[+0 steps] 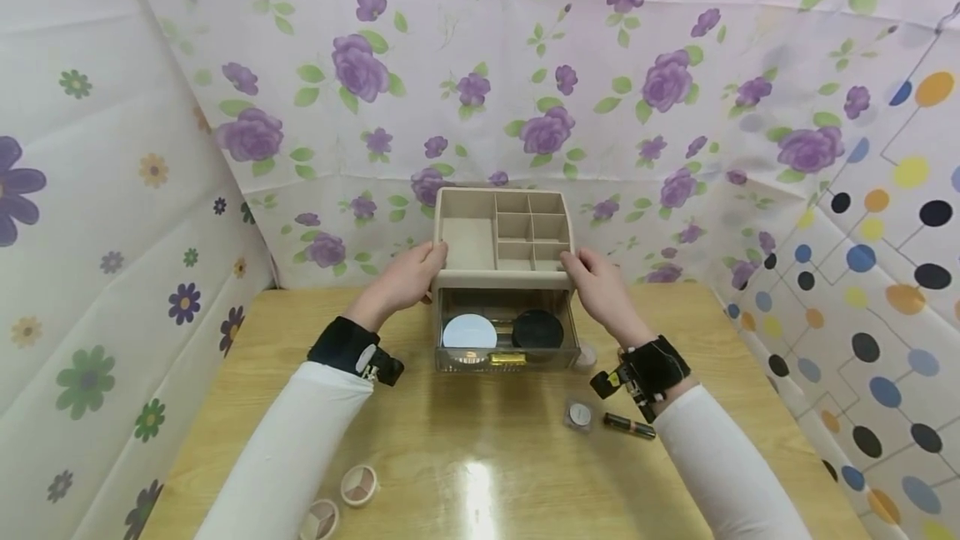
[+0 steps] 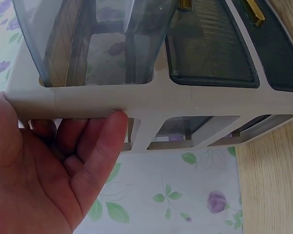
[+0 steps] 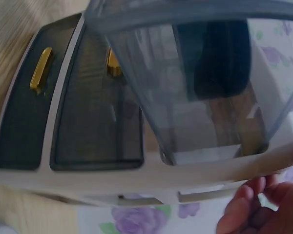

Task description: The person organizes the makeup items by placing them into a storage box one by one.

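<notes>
A beige cosmetics organizer (image 1: pixel 502 279) with a divided top tray stands at the far side of the table. Its clear smoky top drawer (image 1: pixel 459 362) is pulled out, holding a white round compact (image 1: pixel 469 330) and a black round compact (image 1: pixel 537 329). At the organizer's left side my left hand (image 1: pixel 408 277) grips the upper edge, thumb on top; in the left wrist view its fingers (image 2: pixel 100 151) curl against the side frame. My right hand (image 1: pixel 602 290) grips the opposite edge, its thumb also on top. Two lower drawers with gold handles (image 3: pixel 41 70) are closed in the right wrist view.
On the wooden table (image 1: pixel 420 448), a small clear square case (image 1: pixel 579 415) and a black tube (image 1: pixel 628 426) lie by the right wrist. Two round pan palettes (image 1: pixel 359 486) lie front left. A pale round item (image 1: pixel 586 357) sits beside the organizer. Floral cloth (image 1: pixel 360 148) hangs behind.
</notes>
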### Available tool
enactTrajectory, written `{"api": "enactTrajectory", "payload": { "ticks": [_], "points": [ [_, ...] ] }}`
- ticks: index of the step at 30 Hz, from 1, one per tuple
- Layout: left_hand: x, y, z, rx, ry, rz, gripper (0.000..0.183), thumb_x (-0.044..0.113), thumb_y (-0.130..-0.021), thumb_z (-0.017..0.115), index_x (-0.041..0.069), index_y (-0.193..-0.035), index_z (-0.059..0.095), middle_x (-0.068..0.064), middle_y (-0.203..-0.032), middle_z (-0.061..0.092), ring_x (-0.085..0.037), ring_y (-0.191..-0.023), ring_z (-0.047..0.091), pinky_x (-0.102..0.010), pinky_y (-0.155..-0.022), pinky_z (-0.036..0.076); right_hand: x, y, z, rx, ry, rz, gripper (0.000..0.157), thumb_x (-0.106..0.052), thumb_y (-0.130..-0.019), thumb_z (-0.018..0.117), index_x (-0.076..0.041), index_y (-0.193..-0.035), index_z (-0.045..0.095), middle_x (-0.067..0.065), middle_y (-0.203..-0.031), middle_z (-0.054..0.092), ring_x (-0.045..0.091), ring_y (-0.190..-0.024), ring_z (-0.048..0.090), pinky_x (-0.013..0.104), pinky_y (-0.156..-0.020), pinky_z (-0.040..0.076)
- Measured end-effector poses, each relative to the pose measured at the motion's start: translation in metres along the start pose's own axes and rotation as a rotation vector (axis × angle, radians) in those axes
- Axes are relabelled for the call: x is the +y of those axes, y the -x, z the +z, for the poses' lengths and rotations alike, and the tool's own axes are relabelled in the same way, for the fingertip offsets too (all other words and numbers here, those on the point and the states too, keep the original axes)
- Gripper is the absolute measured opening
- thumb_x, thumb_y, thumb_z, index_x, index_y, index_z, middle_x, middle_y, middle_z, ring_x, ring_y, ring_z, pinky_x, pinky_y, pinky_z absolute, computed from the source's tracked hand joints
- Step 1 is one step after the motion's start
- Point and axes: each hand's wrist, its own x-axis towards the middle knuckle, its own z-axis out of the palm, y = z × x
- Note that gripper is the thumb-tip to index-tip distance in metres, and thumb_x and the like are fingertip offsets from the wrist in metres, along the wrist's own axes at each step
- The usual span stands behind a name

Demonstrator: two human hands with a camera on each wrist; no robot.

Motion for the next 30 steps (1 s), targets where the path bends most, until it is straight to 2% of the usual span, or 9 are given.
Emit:
{"api": "enactTrajectory", "payload": {
  "ticks": [5, 8, 10, 13, 19, 21, 22, 26, 30],
  "points": [
    [-0.001, 0.002, 0.002, 0.015, 0.014, 0.008, 0.055, 0.048, -0.116, 0.027, 0.001, -0.125, 0.056, -0.024, -0.121, 0.064, -0.035, -0.101, 0.066, -0.057, -0.085, 0.059, 0.01, -0.005, 0.006, -0.011, -0.234, -0.006, 0.044, -0.048, -0.111, 0.054, -0.008, -0.094, 0.048, 0.009, -0.088, 0.042, 0.025, -0.078, 0.041, 0.038, -0.071, 0.035],
    [-0.003, 0.005, 0.004, 0.052, 0.007, 0.007, 0.056, 0.052, -0.116, 0.028, 0.003, -0.12, 0.057, -0.021, -0.106, 0.063, -0.035, -0.097, 0.065, -0.051, -0.081, 0.059, 0.014, -0.007, 0.009, -0.042, -0.373, 0.019, 0.042, -0.044, -0.111, 0.059, -0.008, -0.094, 0.047, 0.007, -0.091, 0.04, 0.023, -0.085, 0.041, 0.038, -0.075, 0.035],
    [-0.005, 0.006, 0.006, 0.079, 0.003, 0.015, 0.058, 0.056, -0.115, 0.029, 0.005, -0.117, 0.057, -0.018, -0.096, 0.059, -0.037, -0.093, 0.064, -0.046, -0.077, 0.059, 0.016, -0.008, 0.011, -0.044, -0.422, 0.039, 0.04, -0.043, -0.11, 0.061, -0.009, -0.094, 0.048, 0.005, -0.091, 0.041, 0.022, -0.089, 0.043, 0.038, -0.076, 0.036],
    [-0.007, 0.009, 0.007, 0.104, 0.011, 0.037, 0.059, 0.059, -0.114, 0.031, 0.006, -0.114, 0.056, -0.016, -0.092, 0.056, -0.04, -0.091, 0.062, -0.043, -0.076, 0.058, 0.015, -0.008, 0.012, -0.031, -0.448, 0.06, 0.036, -0.042, -0.109, 0.063, -0.012, -0.093, 0.051, 0.002, -0.091, 0.043, 0.021, -0.091, 0.046, 0.035, -0.076, 0.038],
    [-0.004, 0.015, 0.003, 0.09, 0.057, 0.062, 0.054, 0.054, -0.115, 0.039, 0.003, -0.111, 0.056, -0.018, -0.103, 0.06, -0.033, -0.097, 0.063, -0.055, -0.086, 0.059, 0.016, -0.008, 0.011, -0.001, -0.469, 0.072, 0.036, -0.042, -0.108, 0.065, -0.013, -0.09, 0.052, 0.0, -0.089, 0.044, 0.019, -0.091, 0.049, 0.033, -0.074, 0.041],
    [-0.005, 0.017, 0.002, 0.086, 0.054, 0.065, 0.053, 0.054, -0.115, 0.04, 0.004, -0.113, 0.057, -0.017, -0.106, 0.062, -0.032, -0.099, 0.064, -0.053, -0.087, 0.059, 0.016, -0.008, 0.011, -0.001, -0.479, 0.08, 0.037, -0.043, -0.108, 0.065, -0.013, -0.091, 0.052, 0.001, -0.091, 0.046, 0.019, -0.093, 0.051, 0.033, -0.076, 0.044],
    [-0.005, 0.017, 0.002, 0.088, 0.052, 0.066, 0.053, 0.053, -0.115, 0.04, 0.004, -0.115, 0.058, -0.017, -0.109, 0.063, -0.032, -0.101, 0.065, -0.055, -0.088, 0.059, 0.016, -0.008, 0.011, -0.001, -0.484, 0.082, 0.037, -0.044, -0.108, 0.065, -0.013, -0.092, 0.052, 0.002, -0.093, 0.047, 0.019, -0.095, 0.052, 0.034, -0.078, 0.045],
    [-0.007, 0.025, 0.0, 0.102, 0.035, 0.08, 0.05, 0.049, -0.116, 0.042, 0.004, -0.126, 0.06, -0.017, -0.118, 0.065, -0.032, -0.107, 0.065, -0.048, -0.086, 0.058, 0.015, -0.008, 0.014, 0.0, -0.496, 0.087, 0.039, -0.045, -0.108, 0.064, -0.011, -0.093, 0.052, 0.004, -0.097, 0.05, 0.02, -0.097, 0.055, 0.037, -0.083, 0.048],
    [-0.015, 0.041, -0.007, 0.122, 0.005, 0.101, 0.044, 0.041, -0.117, 0.044, 0.003, -0.132, 0.059, -0.018, -0.122, 0.064, -0.035, -0.111, 0.063, -0.049, -0.089, 0.056, 0.016, -0.008, 0.016, 0.002, -0.494, 0.092, 0.04, -0.047, -0.108, 0.063, -0.011, -0.094, 0.052, 0.004, -0.096, 0.05, 0.02, -0.097, 0.055, 0.039, -0.084, 0.048]
  ]
}}
